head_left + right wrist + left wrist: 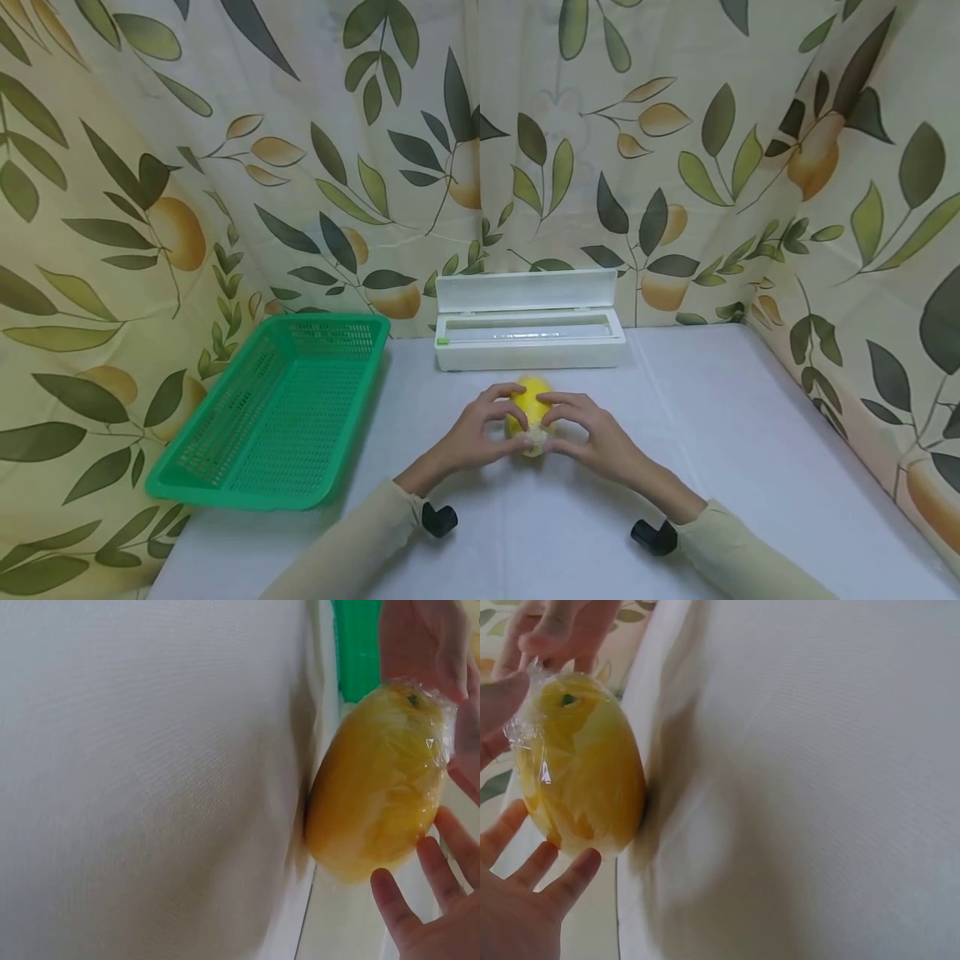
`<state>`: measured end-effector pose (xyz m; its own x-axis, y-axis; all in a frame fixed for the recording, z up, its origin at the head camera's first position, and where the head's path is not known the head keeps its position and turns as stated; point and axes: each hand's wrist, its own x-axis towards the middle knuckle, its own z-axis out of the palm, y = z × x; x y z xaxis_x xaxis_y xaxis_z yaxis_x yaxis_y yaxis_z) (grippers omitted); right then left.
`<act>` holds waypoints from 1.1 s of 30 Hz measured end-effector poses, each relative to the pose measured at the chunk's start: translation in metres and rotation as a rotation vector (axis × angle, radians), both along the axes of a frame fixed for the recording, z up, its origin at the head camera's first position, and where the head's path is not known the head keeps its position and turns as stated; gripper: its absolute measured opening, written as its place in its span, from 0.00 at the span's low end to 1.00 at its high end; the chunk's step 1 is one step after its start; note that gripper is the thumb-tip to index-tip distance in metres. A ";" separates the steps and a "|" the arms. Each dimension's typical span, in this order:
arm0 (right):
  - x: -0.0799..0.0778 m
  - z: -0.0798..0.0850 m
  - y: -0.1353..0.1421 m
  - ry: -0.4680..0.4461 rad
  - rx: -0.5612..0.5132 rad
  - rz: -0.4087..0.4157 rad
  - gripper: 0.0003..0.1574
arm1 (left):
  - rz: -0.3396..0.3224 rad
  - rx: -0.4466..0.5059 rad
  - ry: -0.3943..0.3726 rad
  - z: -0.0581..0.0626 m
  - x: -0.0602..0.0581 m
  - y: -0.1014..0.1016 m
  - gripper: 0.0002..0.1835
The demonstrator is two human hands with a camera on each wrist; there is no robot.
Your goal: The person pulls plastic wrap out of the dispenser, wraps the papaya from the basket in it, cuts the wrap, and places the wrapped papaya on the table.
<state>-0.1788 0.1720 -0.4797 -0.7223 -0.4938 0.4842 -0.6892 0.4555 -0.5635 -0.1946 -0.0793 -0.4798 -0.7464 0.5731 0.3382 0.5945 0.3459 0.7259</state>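
A yellow oval fruit in clear cling film lies on the white-covered table between both hands. Its small dark green end spot shows through the film in both wrist views. My left hand pinches bunched film at the near end with thumb and index finger, its other fingers spread along the fruit's left side. From the right, my right hand pinches the film at the same end, its other fingers reaching over the fruit's far part. The film gathers in crinkled folds near the thumbs.
Behind the fruit stands a white cling film box with its lid raised. A green perforated basket is at the left of the table. Leaf-patterned curtains enclose the back and sides. Each wrist carries a black camera.
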 end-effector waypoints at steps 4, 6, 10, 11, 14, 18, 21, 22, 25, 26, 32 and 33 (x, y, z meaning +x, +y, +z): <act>-0.002 -0.001 -0.002 0.006 -0.021 -0.021 0.13 | 0.016 0.024 -0.031 -0.001 -0.003 0.002 0.08; -0.003 -0.001 -0.004 -0.007 -0.040 -0.041 0.12 | 0.031 0.033 -0.068 -0.001 -0.005 0.003 0.09; -0.004 -0.001 -0.005 -0.061 -0.057 -0.065 0.10 | 0.071 0.035 -0.125 -0.001 -0.009 0.006 0.11; -0.005 -0.001 -0.005 -0.077 -0.056 -0.063 0.09 | 0.072 0.037 -0.142 -0.001 -0.010 0.006 0.11; -0.005 0.000 -0.005 -0.120 -0.055 -0.048 0.07 | 0.062 0.046 -0.186 0.000 -0.012 0.008 0.11; -0.007 0.002 -0.005 -0.151 -0.050 -0.040 0.05 | 0.047 0.053 -0.220 -0.002 -0.014 0.009 0.10; -0.008 0.003 -0.006 -0.177 -0.046 -0.043 0.05 | 0.046 0.050 -0.217 -0.002 -0.015 0.010 0.10; -0.009 0.003 -0.006 -0.189 -0.047 -0.044 0.05 | 0.044 0.050 -0.218 -0.002 -0.015 0.011 0.10; -0.009 0.003 -0.006 -0.220 -0.054 -0.053 0.06 | 0.042 0.049 -0.215 -0.002 -0.015 0.012 0.10; -0.009 0.003 -0.007 -0.228 -0.057 -0.056 0.06 | 0.042 0.053 -0.214 -0.002 -0.015 0.012 0.10; -0.010 0.003 -0.007 -0.246 -0.050 -0.044 0.08 | 0.063 0.068 -0.231 -0.003 -0.013 0.013 0.10; -0.009 0.002 -0.006 -0.250 -0.046 -0.035 0.09 | 0.069 0.065 -0.234 -0.003 -0.013 0.013 0.10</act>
<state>-0.1883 0.1660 -0.4776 -0.8388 -0.4481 0.3093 -0.5097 0.4468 -0.7352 -0.2078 -0.0660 -0.4832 -0.8453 0.5011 0.1855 0.3840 0.3282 0.8630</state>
